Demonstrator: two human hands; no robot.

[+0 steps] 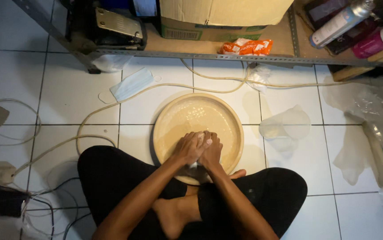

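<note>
A round beige basin [227,113] stands on the white tiled floor in front of my crossed legs, with pale cloudy water in it. My left hand [188,148] and my right hand [211,151] are pressed together at the basin's near side, fingers curled around something small and whitish with foam on it. What lies between the hands is mostly hidden, so I cannot tell what it is.
A clear plastic jug [285,126] lies right of the basin. A pale hose [111,104] loops over the tiles, near a blue face mask [131,84]. A metal shelf [227,55] carries a cardboard box, an orange packet and bottles. Crumpled clear plastic [374,120] lies at right.
</note>
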